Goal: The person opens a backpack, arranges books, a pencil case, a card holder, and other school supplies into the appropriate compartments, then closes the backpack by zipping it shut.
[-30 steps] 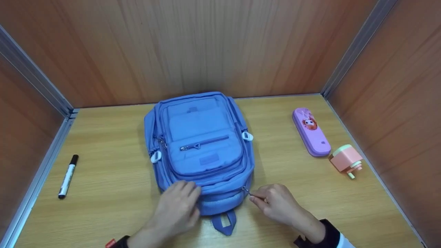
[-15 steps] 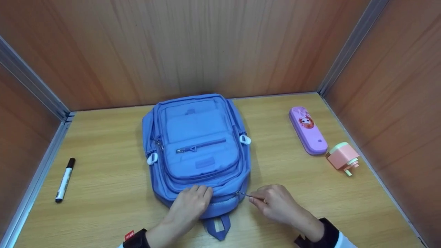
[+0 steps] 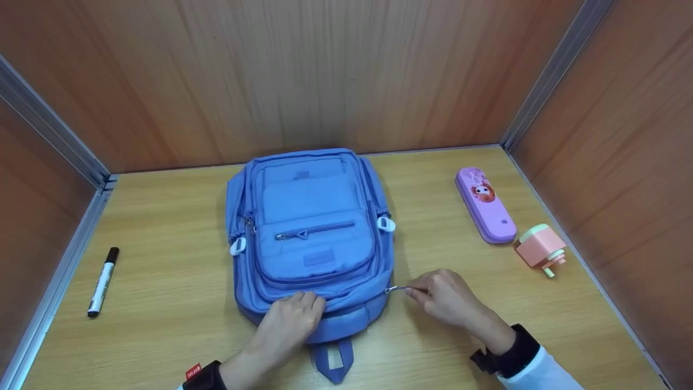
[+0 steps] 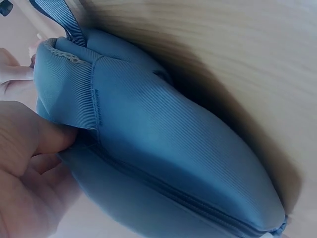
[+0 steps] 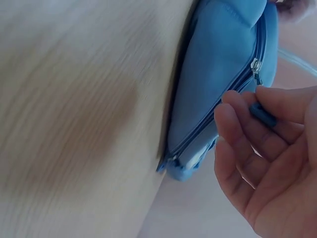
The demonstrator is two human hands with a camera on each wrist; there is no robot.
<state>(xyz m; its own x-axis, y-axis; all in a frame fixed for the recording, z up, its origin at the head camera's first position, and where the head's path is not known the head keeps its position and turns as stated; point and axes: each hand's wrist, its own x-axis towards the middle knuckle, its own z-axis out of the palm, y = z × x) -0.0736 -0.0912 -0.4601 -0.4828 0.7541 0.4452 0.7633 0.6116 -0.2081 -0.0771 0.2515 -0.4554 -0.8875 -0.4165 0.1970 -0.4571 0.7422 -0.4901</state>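
**Blue bag [image 3: 318,189] on the tabletop [image 3: 178,244], both your hands busy at its near end**

So, starting closest to you: there's a dark wristband on each arm, and the left one [image 3: 204,377] has a little red tag [image 3: 193,371] poking off it. Just past that, a blue loop [image 3: 334,368] sticks out from the bag's near end and lies on the tabletop.

Your left hand [image 3: 289,322] grips the bag's near edge, left of the middle. From the left wrist view your thumb is tucked into a fold right by the zip track [image 4: 178,198], with fingers on the other side of the fabric. Your right hand [image 3: 446,298] is off the bag's near right corner, pinching the zip pull [image 5: 262,114], and it's stretched out sideways from the slider [image 5: 256,64]. Can't tell how much of that zip is undone.

The bag itself sits mid-tabletop, lying flat with its pocket side up, and reaches close to the back wall [image 3: 303,76]. You've got a white buckle on each side, left [image 3: 238,246] and right [image 3: 386,223], plus a short zip [image 3: 325,228] slanting across the front pocket.

Well off to your left there's a marker [image 3: 103,283], black cap pointing away from you. Over on the right, a pink block [image 3: 540,249] with pale green bits sits near the side wall [image 3: 617,141]. Just beyond it is a purple case [image 3: 485,206] with a cartoon picture on top.
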